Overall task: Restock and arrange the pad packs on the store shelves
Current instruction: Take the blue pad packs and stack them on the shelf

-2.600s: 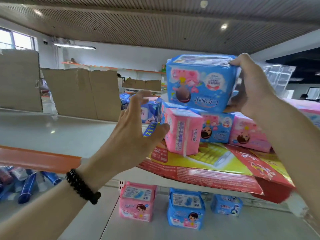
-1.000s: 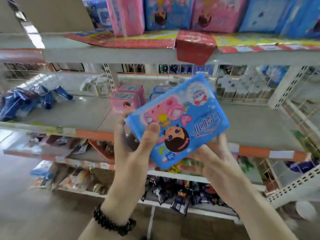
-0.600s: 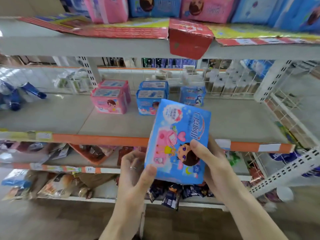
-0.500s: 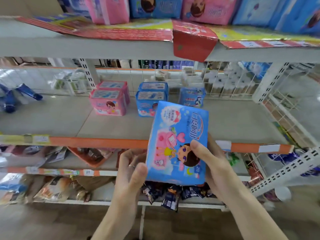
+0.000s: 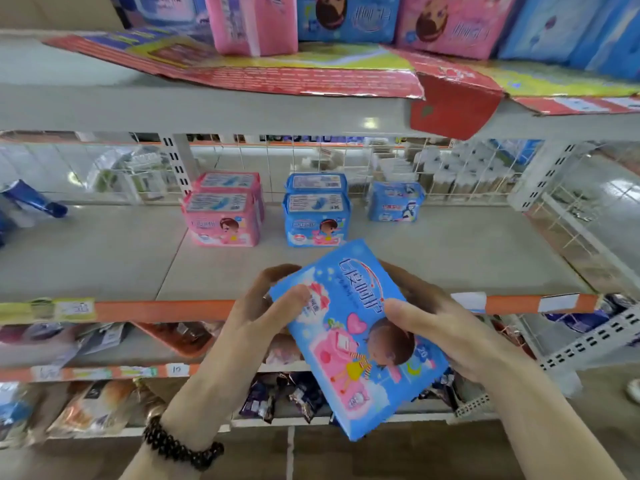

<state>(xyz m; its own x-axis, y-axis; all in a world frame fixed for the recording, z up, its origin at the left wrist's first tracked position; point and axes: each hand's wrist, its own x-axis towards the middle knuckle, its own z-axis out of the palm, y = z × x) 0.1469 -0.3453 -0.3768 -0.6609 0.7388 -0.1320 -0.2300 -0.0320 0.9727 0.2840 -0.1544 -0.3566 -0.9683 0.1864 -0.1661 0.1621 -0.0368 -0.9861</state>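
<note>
Both hands hold a blue pad pack (image 5: 349, 344) with a cartoon girl on it, in front of the orange edge of the middle shelf (image 5: 173, 310). My left hand (image 5: 266, 306) grips its upper left corner, thumb on the front. My right hand (image 5: 440, 323) grips its right side, thumb across the face. The pack is tilted, its top leaning left. On the middle shelf stand two pink packs (image 5: 223, 216), two blue packs (image 5: 317, 216) and a smaller blue pack (image 5: 394, 202).
The top shelf (image 5: 207, 109) carries pink and blue packs (image 5: 346, 15) on flattened red-yellow cardboard (image 5: 277, 74) whose flap (image 5: 450, 105) hangs over the edge. A wire grid backs the middle shelf. Snack bags (image 5: 93, 407) fill the lower shelves. Dark blue tubes (image 5: 34, 202) lie at left.
The pack came down from the top shelf to the middle-shelf edge. Since half a second ago it has turned so its top leans left, and my left hand moved up onto its upper corner.
</note>
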